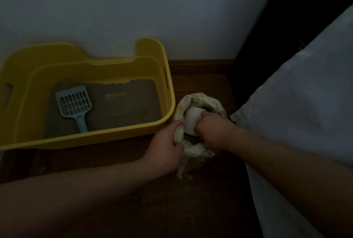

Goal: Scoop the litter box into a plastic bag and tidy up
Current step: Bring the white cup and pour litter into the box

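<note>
A yellow litter box [168,92] stands on the dark wood floor against the white wall, with grey-brown litter [124,103] inside. A pale blue slotted scoop [73,103] lies in the litter at the left, handle toward me. Just right of the box sits a pale patterned plastic bag [200,98], its mouth open. My left hand [165,142] grips the bag's near-left rim. My right hand [212,132] reaches into the mouth with curled fingers around a white rounded object [191,119]. What that object is I cannot tell in the dim light.
A large white fabric surface [305,113], like bedding, fills the right side close to the bag. A wooden skirting board [200,64] runs along the wall behind. Dark floor [200,205] lies in front of the bag between my forearms.
</note>
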Action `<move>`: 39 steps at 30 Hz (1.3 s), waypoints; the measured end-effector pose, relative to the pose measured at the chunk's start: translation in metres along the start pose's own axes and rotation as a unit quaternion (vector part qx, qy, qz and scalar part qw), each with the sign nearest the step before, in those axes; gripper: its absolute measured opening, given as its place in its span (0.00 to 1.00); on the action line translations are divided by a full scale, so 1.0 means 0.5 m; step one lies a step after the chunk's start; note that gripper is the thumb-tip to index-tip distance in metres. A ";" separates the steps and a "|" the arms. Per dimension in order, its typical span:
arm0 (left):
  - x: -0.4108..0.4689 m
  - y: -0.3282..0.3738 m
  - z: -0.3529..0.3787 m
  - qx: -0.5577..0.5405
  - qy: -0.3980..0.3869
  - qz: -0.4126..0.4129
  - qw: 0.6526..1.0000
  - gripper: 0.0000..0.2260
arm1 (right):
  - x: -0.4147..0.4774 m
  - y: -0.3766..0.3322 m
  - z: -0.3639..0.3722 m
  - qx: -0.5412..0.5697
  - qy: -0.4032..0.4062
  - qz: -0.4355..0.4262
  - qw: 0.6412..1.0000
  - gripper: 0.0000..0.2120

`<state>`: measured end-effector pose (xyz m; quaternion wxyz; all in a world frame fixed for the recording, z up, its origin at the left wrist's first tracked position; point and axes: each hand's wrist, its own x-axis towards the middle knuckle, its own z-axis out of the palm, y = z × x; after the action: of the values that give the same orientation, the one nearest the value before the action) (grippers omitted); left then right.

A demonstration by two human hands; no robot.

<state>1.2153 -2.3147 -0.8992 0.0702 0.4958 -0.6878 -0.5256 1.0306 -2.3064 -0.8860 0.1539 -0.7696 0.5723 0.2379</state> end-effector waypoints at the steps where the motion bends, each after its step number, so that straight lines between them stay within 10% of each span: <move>1: -0.001 -0.001 0.000 0.001 0.003 0.000 1.000 0.30 | 0.001 0.004 0.003 0.010 0.009 -0.002 1.000 0.11; 20: 0.003 0.003 -0.011 0.009 -0.008 0.003 1.000 0.31 | -0.004 0.013 0.041 0.136 0.127 0.048 0.981 0.07; 39: 0.012 0.023 -0.015 -0.007 -0.024 0.036 0.999 0.32 | 0.002 0.040 0.033 0.360 0.058 0.082 0.927 0.09</move>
<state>1.2100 -2.3246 -0.8894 0.0761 0.4573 -0.7029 -0.5395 1.0088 -2.3047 -0.8995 0.3670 -0.6253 0.6884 -0.0178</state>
